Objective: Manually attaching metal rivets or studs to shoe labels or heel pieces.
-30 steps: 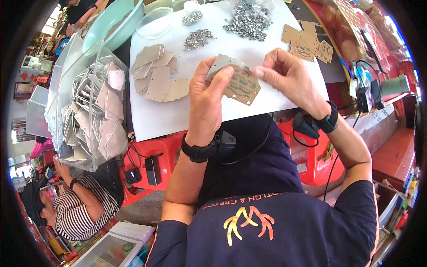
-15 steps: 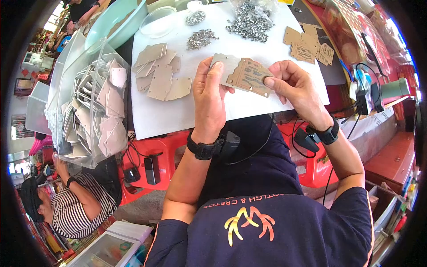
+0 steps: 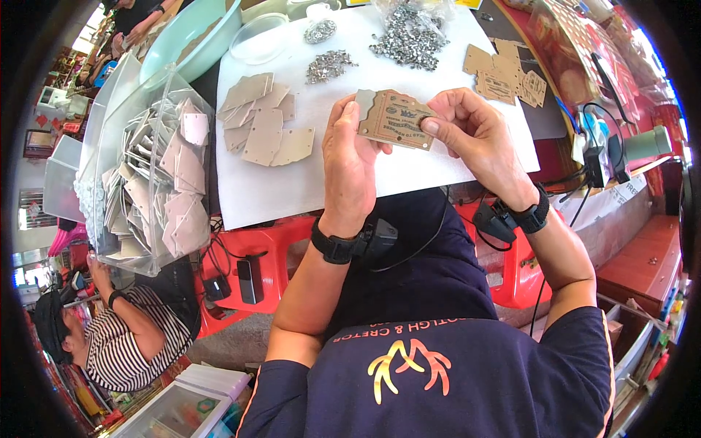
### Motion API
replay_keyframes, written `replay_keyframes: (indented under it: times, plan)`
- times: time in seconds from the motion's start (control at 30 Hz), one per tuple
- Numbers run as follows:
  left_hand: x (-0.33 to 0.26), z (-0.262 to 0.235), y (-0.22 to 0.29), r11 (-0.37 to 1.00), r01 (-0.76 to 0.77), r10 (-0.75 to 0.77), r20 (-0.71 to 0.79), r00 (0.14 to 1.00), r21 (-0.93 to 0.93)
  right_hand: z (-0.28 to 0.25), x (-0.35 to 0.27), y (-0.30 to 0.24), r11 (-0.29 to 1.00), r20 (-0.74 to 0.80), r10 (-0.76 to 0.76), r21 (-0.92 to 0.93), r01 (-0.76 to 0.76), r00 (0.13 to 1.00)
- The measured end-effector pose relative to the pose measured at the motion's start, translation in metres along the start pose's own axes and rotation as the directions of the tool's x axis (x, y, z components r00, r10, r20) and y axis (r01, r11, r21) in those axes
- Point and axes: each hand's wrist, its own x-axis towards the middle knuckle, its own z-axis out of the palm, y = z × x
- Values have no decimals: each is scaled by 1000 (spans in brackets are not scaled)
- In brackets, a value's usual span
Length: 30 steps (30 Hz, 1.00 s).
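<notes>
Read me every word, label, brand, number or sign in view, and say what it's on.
I won't copy wording, but here is where print stands.
Card held by the left hand and right hand: dark lettering, some of it small.
Dark shirt: reddish lettering above a branching emblem.
White sheet at right: a few dark letters.
Brown cards at upper right: print too small to read.

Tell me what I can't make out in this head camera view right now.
All in the head view:
- Grey plate: mostly hidden by the printed brown plate over it.
- Left hand: some fingers hidden behind the plates.
- Loose metal pieces: too small for exact shapes.
- Clear bin: lower plates buried under upper ones.
- Light-blue basin: cut off by the top edge.
</notes>
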Motion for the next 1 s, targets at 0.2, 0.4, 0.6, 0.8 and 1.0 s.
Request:
replay_keyframes:
  times: [0.2,0.4,0.6,0.8,1.0]
  plan:
    - [1,0,-1,1000,11,-11,3,1000,-17,4,3,3,999,-12,-25,-38,25,1000]
    - [2,-2,-2,1000,-9,9,23,1000,6,5,5,1,992,-23,7,-124,-10,1000]
    - [-1,1,-3,997,-66,66,13,998,31,3,8,-1,997,10,60,-53,-59,998]
    - [1,3,-5,988,-97,103,-43,994,121,-1,11,3,991,104,85,-116,-72,991]
    - [-1,-1,-7,992,-103,105,-33,994,71,5,10,-2,973,210,-37,-216,84,977]
